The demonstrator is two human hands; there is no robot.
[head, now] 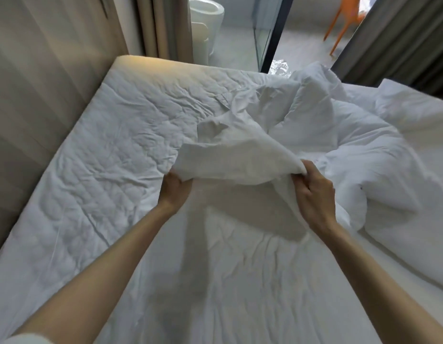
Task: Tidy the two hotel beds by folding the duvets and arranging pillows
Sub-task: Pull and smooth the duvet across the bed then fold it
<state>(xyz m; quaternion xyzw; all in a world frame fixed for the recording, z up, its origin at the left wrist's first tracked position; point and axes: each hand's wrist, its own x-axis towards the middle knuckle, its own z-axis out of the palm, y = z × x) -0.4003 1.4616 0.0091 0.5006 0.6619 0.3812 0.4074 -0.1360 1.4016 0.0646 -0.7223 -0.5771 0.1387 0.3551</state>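
1. Holding a white duvet (pixel 240 150) by its edge, both hands are raised over the middle of the near bed (pixel 91 170).
2. Left hand (pixel 177 188): grip closed on the duvet's edge, fingertips hidden under the cloth.
3. Right hand (pixel 312 194): grip closed too, fingers curled and pinching a bunch of the same edge.
4. Between the hands the duvet's edge is lifted clear of the near bed's sheet and throws a shadow on it. The rest trails off to the bed's far right, piled in a crumpled heap.
5. Near bed's left half lies bare: white quilted sheet, heavily wrinkled.
6. Second bed (pixel 414 244) sits just beside the near bed on the right, with white bedding on it. Pillow or duvet, cannot tell.
7. Beige curtain (pixel 49 58) hangs along the near bed's left side.
8. Beyond the near bed's far end: a dark-framed glass door (pixel 272 40), an orange chair (pixel 339 23) past it, and a grey curtain (pixel 401 40) to the right.
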